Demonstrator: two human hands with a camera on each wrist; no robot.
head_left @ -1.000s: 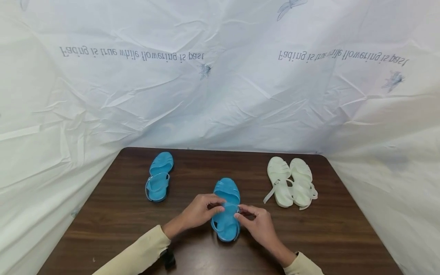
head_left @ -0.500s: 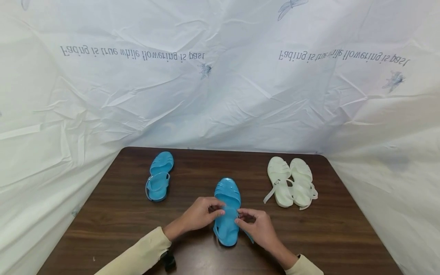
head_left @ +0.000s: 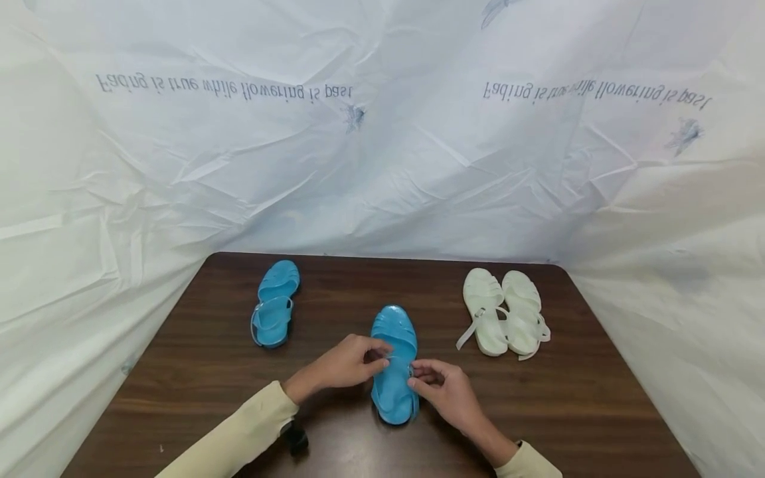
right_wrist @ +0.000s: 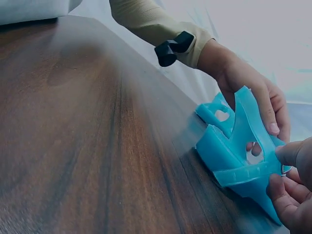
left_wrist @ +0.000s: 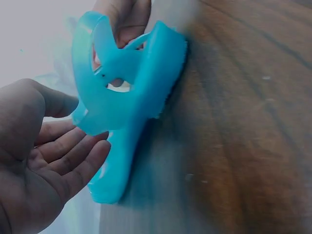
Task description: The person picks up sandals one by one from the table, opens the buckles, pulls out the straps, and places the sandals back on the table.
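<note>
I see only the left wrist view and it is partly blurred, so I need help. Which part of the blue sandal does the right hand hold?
Observer: In the right wrist view, the right hand pinches the ankle strap of the blue sandal between thumb and fingers.
Operator: Is the sandal lying on the table?
Observer: Yes. The head view shows the blue sandal sole down on the brown table, toe pointing away from the person.
Operator: Are other shoes nearby?
Observer: A second blue sandal lies far left, and a white pair lies far right, neither touched.
</note>
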